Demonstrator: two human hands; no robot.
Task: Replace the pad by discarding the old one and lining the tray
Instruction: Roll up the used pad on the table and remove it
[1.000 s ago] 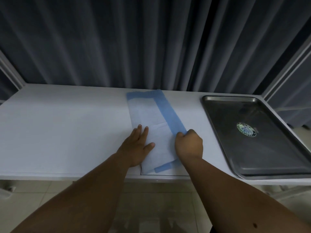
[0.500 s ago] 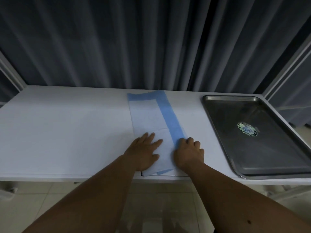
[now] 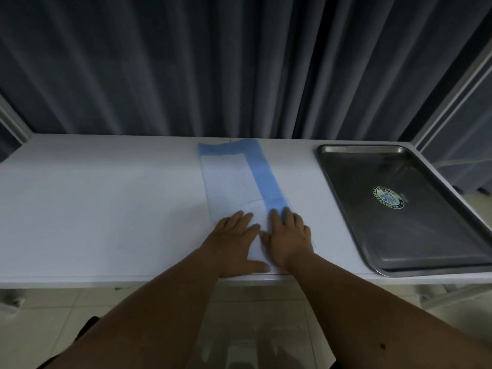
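Observation:
A folded white pad (image 3: 234,179) with blue borders lies lengthwise on the white table, from the back edge to the front edge. My left hand (image 3: 234,241) lies flat on the pad's near end, fingers straight. Beside it, my right hand (image 3: 288,235) presses flat on the near end too, its fingers over the blue strip. A bare steel tray (image 3: 343,193) with a round sticker (image 3: 388,197) in its middle stands at the right end of the table, apart from both hands.
The white table (image 3: 101,209) stretches bare to the left of the pad. Dark curtains (image 3: 213,62) hang right behind it. A white frame post (image 3: 452,94) rises at the far right. Tiled floor shows below the table's front edge.
My right hand has uncurled from a fist on the pad's blue edge and now lies flat. Both hands have drawn together on the pad's near end, which lies flatter.

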